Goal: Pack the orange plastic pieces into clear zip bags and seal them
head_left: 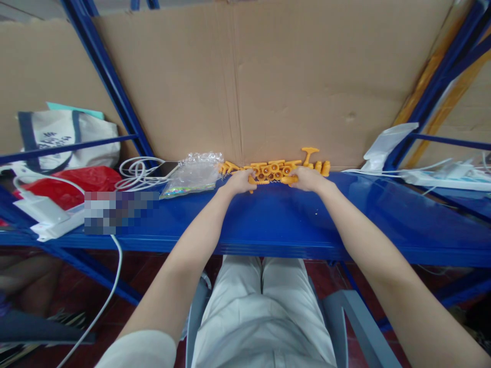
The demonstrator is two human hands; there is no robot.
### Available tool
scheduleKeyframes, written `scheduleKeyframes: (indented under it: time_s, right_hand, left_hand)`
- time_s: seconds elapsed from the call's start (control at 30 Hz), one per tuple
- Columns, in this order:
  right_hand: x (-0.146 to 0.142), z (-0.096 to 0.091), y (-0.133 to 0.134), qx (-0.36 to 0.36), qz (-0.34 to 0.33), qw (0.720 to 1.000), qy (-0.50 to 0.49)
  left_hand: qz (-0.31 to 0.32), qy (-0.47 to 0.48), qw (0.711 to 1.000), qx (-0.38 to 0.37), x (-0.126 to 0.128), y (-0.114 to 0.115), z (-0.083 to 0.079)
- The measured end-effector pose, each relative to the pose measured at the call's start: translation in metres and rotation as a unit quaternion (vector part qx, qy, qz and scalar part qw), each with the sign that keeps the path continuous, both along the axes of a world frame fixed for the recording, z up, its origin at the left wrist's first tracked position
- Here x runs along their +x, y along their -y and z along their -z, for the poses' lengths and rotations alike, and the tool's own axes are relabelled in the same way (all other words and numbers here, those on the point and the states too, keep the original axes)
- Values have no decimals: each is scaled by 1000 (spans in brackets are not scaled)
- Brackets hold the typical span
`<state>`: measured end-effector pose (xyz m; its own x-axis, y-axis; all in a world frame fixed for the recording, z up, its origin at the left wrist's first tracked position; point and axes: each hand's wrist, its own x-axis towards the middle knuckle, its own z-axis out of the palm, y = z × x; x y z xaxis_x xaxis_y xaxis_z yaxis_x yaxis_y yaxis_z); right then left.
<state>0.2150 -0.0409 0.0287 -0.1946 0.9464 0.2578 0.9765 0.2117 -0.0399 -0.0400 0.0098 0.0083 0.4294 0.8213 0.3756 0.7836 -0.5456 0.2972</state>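
A row of small orange plastic parts (270,171) is bunched against the cardboard at the back of the blue table; several show round hollow ends. At the row's left end my left hand (242,182) has its thumb and fingers closed around an orange part (251,180). My right hand (306,179) is closed the same way on another orange part (288,179) at the right end. A T-shaped orange handle (310,155) stands up behind my right hand. Small dark coil springs (276,181) lie along the front of the row. The fingertips are partly hidden among the parts.
A clear plastic bag (195,174) lies left of the parts, beside coiled white cable (140,174). Farther left are a red bag (82,184), a power strip (57,225) and a canvas tote (72,135). Another power strip (448,176) lies right. Cardboard (291,76) closes the back.
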Motion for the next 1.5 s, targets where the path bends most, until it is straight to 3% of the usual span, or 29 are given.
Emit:
scheduleKeyframes:
  time_s: [0.23,0.5,0.83,1.0,1.17,1.33,1.5]
  right_hand:
    - [3,2,1,26,11,1000,-12]
    - [-11,21,-15,69,-129,988,-52]
    - [-2,37,-35,74,-205,959,-182]
    - [9,37,-39,-3,-198,923,-331]
    - [8,26,-25,-105,-167,876,-441]
    - [-5,18,-9,-167,-106,842,-502]
    - [-9,14,-3,-184,-65,834,-516]
  left_hand:
    - [-6,3,1000,25,0,-3,2]
    - [15,21,999,34,3,3,-1]
    - [43,24,998,46,1,-1,1]
    - [36,26,997,59,2,-1,1]
    - [37,30,995,85,1,-1,1]
    - [26,32,994,98,3,2,0]
    - [22,27,995,93,4,5,1]
